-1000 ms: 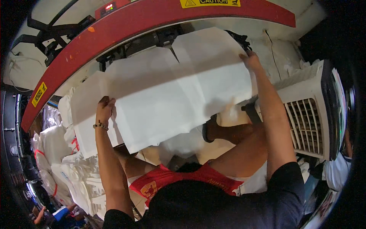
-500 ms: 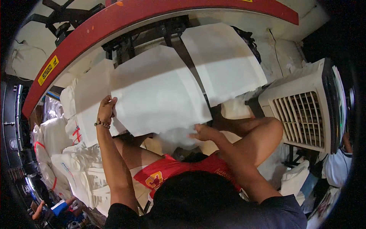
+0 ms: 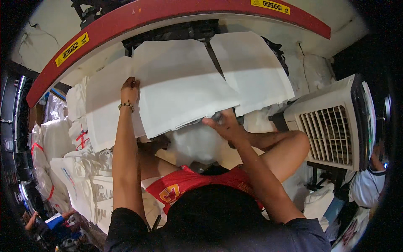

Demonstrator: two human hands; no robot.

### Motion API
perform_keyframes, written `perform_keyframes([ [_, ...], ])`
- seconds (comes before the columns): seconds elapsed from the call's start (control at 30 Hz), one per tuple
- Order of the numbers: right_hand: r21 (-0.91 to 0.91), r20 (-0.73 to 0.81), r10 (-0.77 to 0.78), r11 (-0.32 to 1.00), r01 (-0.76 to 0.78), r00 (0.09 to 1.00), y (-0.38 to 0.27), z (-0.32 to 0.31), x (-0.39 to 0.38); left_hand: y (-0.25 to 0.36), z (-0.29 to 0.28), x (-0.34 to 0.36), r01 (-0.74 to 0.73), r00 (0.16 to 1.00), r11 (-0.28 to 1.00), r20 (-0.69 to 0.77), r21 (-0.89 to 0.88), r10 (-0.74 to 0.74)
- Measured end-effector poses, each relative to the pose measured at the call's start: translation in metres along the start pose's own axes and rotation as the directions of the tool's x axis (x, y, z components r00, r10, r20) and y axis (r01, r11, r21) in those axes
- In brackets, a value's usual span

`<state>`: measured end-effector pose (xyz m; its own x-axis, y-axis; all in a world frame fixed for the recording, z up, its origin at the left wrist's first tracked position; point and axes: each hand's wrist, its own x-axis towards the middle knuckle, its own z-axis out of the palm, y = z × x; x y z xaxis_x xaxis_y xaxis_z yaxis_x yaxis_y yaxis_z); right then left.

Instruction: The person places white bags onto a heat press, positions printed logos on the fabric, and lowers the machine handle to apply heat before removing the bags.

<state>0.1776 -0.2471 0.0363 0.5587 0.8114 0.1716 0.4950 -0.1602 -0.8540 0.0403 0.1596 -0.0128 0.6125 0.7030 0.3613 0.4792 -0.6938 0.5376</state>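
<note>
Three white panels of paper or fabric lie side by side under the red press: left (image 3: 107, 105), middle (image 3: 178, 84) and right (image 3: 252, 69), with a dark gap between the latter two. My left hand (image 3: 130, 92) is closed on the middle panel's left side, where it meets the left one. My right hand (image 3: 224, 126) reaches up to the middle panel's lower edge, where several layers show. Its thumb sticks out leftward and its other fingers are partly hidden beneath the edge, so I cannot tell whether they grip.
A curved red bar (image 3: 176, 8) with yellow warning labels arches overhead. A white slatted cooler (image 3: 296, 111) stands at right. Wrapped white bundles (image 3: 56, 138) pile at left. Other people appear at the far right (image 3: 365, 189) and lower left (image 3: 56, 224). My bare legs are below the panels.
My right hand has dropped from the right panel's upper corner to the middle panel's lower edge. My left hand sits higher in view. A gap has opened between middle and right panels.
</note>
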Motion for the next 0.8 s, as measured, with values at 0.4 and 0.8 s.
perform_keyframes([
  [0.4, -0.285, 0.229, 0.595, 0.797, -0.532, 0.770, 0.022, -0.004, -0.037, 0.024, -0.007, -0.007, 0.134, 0.991, 0.979, 0.010, 0.151, -0.137],
  [0.8, -0.709, 0.384, 0.005, 0.643, 0.291, 0.923, 0.006, 0.034, 0.042, 0.010, -0.089, -0.187, -0.093, 0.982, 0.894, 0.190, 0.438, 0.009],
])
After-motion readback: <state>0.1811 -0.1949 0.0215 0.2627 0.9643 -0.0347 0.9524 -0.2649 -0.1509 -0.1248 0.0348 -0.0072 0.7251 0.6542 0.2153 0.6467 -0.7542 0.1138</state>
